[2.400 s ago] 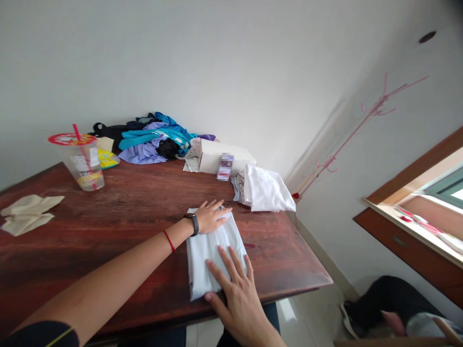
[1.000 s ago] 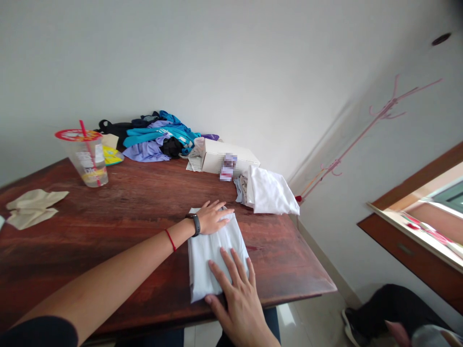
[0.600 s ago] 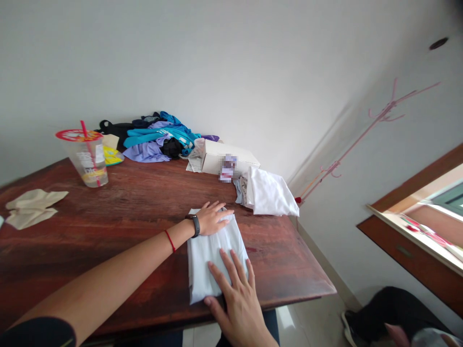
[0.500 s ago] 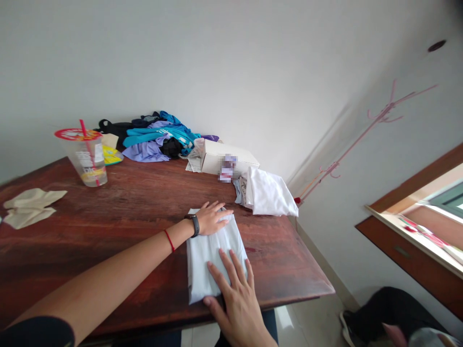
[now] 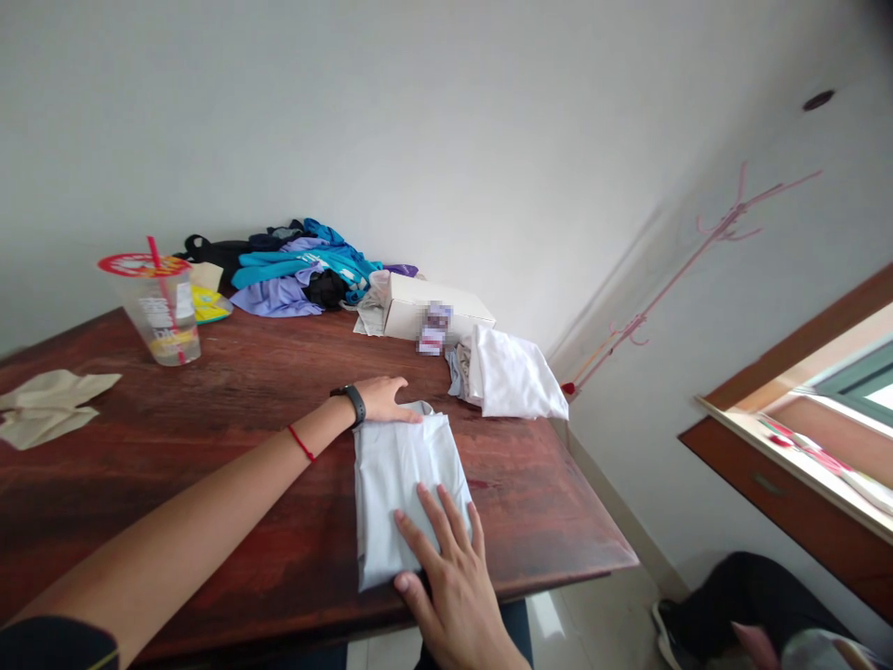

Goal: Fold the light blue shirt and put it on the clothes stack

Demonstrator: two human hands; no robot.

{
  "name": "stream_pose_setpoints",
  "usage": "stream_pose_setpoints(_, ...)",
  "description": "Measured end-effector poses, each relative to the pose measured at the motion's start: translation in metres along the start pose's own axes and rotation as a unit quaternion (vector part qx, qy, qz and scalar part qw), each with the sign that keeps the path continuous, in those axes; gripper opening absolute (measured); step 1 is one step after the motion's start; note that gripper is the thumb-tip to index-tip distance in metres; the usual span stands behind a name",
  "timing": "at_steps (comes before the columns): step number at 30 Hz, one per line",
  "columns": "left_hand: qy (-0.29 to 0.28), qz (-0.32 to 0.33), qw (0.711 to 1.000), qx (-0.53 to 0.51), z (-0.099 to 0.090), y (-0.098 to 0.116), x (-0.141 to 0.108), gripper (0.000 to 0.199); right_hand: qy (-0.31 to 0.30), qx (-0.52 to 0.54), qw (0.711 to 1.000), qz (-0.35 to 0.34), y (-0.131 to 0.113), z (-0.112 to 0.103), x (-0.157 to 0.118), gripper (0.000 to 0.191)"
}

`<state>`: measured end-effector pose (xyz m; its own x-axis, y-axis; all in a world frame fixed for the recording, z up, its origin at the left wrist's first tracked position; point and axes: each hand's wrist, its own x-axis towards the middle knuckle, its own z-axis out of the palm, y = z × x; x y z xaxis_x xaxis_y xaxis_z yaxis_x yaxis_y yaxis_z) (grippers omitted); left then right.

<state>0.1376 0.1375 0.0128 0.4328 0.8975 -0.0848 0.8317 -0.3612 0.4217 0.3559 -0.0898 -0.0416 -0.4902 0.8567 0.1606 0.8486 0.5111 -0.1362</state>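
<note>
Head view: folded garment (image 5: 401, 470) lies flat under both open hands' grip.

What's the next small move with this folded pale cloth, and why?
Probably fold the far end toward the near end. The left hand sits at the far edge of the pale folded cloth, the right hand lies flat on its near end, and the cloth lies long and narrow on the table.

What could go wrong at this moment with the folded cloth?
The folded pale cloth lies near the table edge, and the right hand presses its near end, so a pull might drag it off. The left hand touches only the far corner, so the fold there may spring open.
</note>
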Motion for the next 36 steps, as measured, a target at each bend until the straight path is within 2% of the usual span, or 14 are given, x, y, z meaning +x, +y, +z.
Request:
stream_pose_setpoints(3,-0.02,-0.014,1.0,-0.009,-0.001,-0.006,0.002,0.109,0.002,-0.005,1.0,0.002,-0.001,0.0,0.0,0.06)
stream_pose_setpoints(7,-0.03,-0.028,0.999,-0.026,0.001,-0.01,0.005,0.097,0.006,-0.003,1.0,-0.003,-0.001,0.0,-0.001,0.061)
stream_pose_setpoints(11,-0.076,-0.016,0.995,-0.057,-0.003,-0.013,0.005,0.079,0.026,0.004,1.0,-0.013,0.0,0.003,-0.001,0.061)
stream_pose_setpoints(15,-0.111,0.009,0.987,-0.113,-0.011,-0.012,0.004,0.069,0.067,0.015,0.997,-0.025,0.002,0.009,-0.003,0.058)
stream_pose_setpoints(18,-0.153,0.03,0.967,-0.202,-0.014,-0.011,-0.001,0.063,0.098,0.033,0.994,-0.034,0.003,0.012,-0.006,0.053)
stream_pose_setpoints(21,-0.216,0.036,0.927,-0.305,-0.013,-0.01,-0.007,0.058,0.112,0.054,0.991,-0.038,0.003,0.013,-0.007,0.049)
stream_pose_setpoints(23,-0.237,0.049,0.908,-0.341,-0.011,-0.011,-0.009,0.058,0.116,0.068,0.99,-0.036,0.002,0.012,-0.007,0.048)
stream_pose_setpoints(25,-0.238,0.062,0.904,-0.35,-0.009,-0.012,-0.01,0.058,0.113,0.084,0.989,-0.035,0.002,0.01,-0.008,0.046)
stream_pose_setpoints(28,-0.216,0.092,0.913,-0.334,-0.009,-0.012,-0.008,0.061,0.097,0.127,0.987,-0.019,0.007,0.009,-0.008,0.049)
stream_pose_setpoints(30,-0.202,0.126,0.917,-0.321,-0.013,-0.009,-0.008,0.064,0.119,0.177,0.976,0.034,0.015,0.009,-0.006,0.053)
stream_pose_setpoints(32,-0.193,0.162,0.919,-0.303,-0.02,-0.001,-0.011,0.067,0.154,0.248,0.951,0.1,0.027,0.005,-0.002,0.059)
stream_pose_setpoints(34,-0.173,0.203,0.923,-0.279,-0.031,0.014,-0.02,0.069,0.158,0.341,0.915,0.146,0.04,-0.003,0.004,0.067)
stream_pose_setpoints(36,-0.158,0.245,0.921,-0.258,-0.043,0.032,-0.033,0.07,0.124,0.446,0.869,0.175,0.049,-0.016,0.008,0.075)
